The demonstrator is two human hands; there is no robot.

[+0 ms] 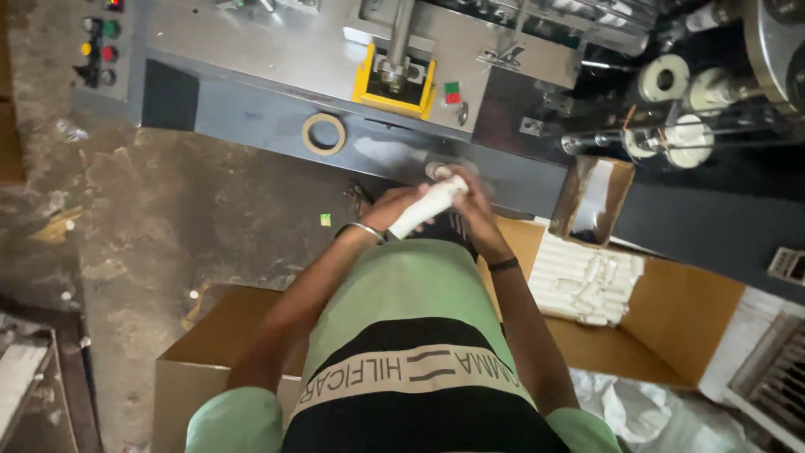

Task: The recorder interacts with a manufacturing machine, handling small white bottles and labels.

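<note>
Head view: white roll (pixel 428 207) gripped in both closed hands, left (pixel 394 207), right (pixel 474 201); long axis toward 2 o'clock. Tape ring (pixel 324 133) at 11, open box (pixel 671 302) at 4.

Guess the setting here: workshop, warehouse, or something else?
Likely a small factory floor or packing station. A grey metal machine with coloured push buttons stands ahead, white rolls sit on spindles at its right, and an open cardboard box holds white stacked sleeves. Both hands grip a white roll.

white paper-cup stack (pixel 426 206), tilted, gripped between both hands, above carton
</note>
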